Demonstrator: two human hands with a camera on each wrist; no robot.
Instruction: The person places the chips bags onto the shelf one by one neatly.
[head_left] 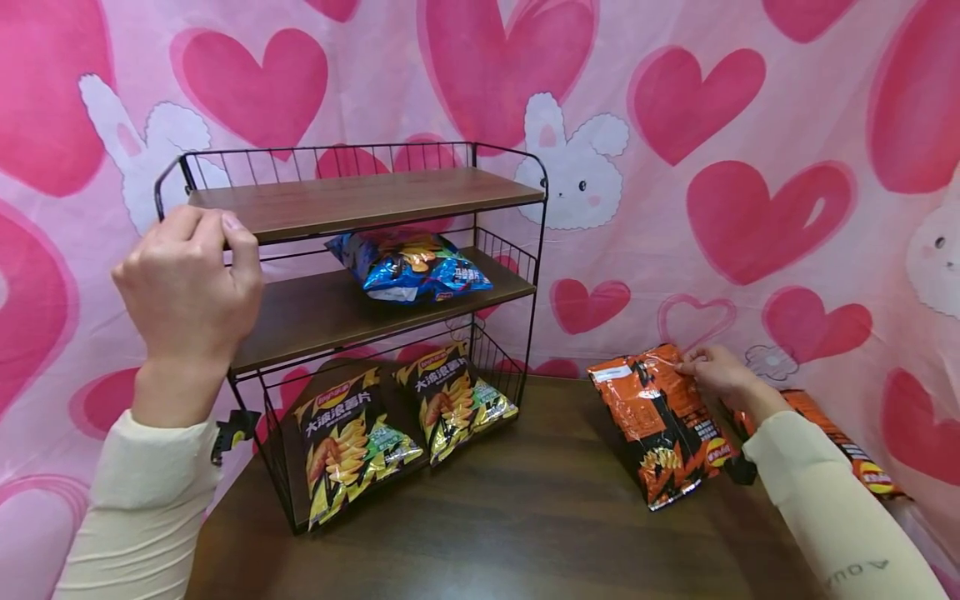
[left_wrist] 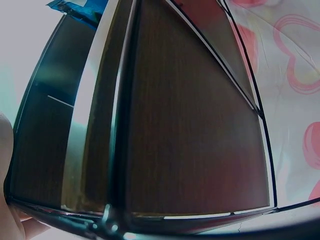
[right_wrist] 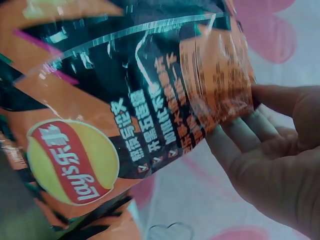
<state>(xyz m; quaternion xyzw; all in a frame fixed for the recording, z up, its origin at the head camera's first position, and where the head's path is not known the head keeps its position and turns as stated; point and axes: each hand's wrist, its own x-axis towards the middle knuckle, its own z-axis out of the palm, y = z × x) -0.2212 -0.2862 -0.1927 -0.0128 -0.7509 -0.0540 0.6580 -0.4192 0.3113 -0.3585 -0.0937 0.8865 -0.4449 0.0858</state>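
Observation:
My left hand point(head_left: 197, 279) is curled at the front left corner of a black wire rack point(head_left: 542, 242) with brown wooden shelves, gripping its frame; in the left wrist view only part of the hand point(left_wrist: 7, 165) shows, at the left edge against the frame point(left_wrist: 120, 150). My right hand point(head_left: 720, 375) pinches the upper right edge of an orange and black bag of potato chips point(head_left: 656, 425), held tilted over the table with its printed back showing. In the right wrist view, thumb and fingers point(right_wrist: 270, 130) grip the side of that chip bag point(right_wrist: 150, 110).
A blue chip bag point(head_left: 412, 265) lies on the middle shelf. Two black and yellow chip bags point(head_left: 352, 446) point(head_left: 453, 400) lean side by side on the bottom level. Another orange bag point(head_left: 840, 437) lies at the right, partly behind my right arm. Pink heart-patterned cloth point(head_left: 720, 208) hangs behind the brown table point(head_left: 525, 517).

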